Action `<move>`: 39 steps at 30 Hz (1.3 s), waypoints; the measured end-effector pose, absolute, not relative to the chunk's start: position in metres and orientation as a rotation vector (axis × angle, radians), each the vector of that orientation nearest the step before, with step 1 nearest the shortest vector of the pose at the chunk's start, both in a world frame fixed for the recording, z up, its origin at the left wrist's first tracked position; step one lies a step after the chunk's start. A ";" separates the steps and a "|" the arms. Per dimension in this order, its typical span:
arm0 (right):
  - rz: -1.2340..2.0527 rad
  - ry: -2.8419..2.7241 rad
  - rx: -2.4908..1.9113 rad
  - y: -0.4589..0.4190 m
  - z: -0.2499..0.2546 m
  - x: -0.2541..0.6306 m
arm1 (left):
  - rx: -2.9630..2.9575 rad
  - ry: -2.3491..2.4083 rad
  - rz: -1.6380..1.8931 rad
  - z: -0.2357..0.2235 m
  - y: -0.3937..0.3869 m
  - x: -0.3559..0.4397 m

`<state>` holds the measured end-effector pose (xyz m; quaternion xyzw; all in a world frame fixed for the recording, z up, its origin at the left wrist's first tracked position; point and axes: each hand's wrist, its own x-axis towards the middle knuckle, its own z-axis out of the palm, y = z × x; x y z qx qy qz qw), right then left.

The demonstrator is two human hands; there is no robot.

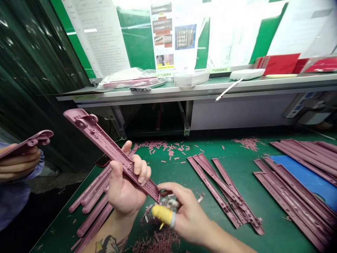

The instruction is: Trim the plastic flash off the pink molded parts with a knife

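The left hand [126,189] is clenched round a long pink moulded plastic bar [110,149], near its lower end, and the bar slants up and away above the green worktop [263,200]. Just beside the bar's lower tip is the right hand [188,218], a yellow finger cot [162,215] on one finger, curled over pink trimmings [158,240]; whether its grip holds anything, I cannot tell. To the bar's right lie crossed pink bars [226,193], and to its left a co-worker's hand [15,163] holds a matching pink bar [28,142]
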<state>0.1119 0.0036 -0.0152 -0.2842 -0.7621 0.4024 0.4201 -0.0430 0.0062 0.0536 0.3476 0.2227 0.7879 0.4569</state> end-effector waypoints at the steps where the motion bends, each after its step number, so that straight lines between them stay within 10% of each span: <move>1: 0.987 -1.928 -0.663 0.002 -0.020 0.108 | 0.766 0.587 1.960 0.050 0.011 -0.045; 7: 1.153 -1.887 -0.788 0.013 -0.017 0.125 | 1.405 1.509 1.955 0.012 0.014 -0.063; 13: 1.683 -1.884 -0.667 0.032 0.018 0.160 | 2.825 0.935 0.934 0.012 0.006 -0.085; 27: -0.112 -2.423 -0.745 0.037 0.005 0.142 | 3.463 0.839 0.251 0.077 0.017 -0.100; 39: -0.265 -2.373 -0.555 0.037 0.014 0.145 | 3.434 1.048 0.479 0.080 -0.004 -0.098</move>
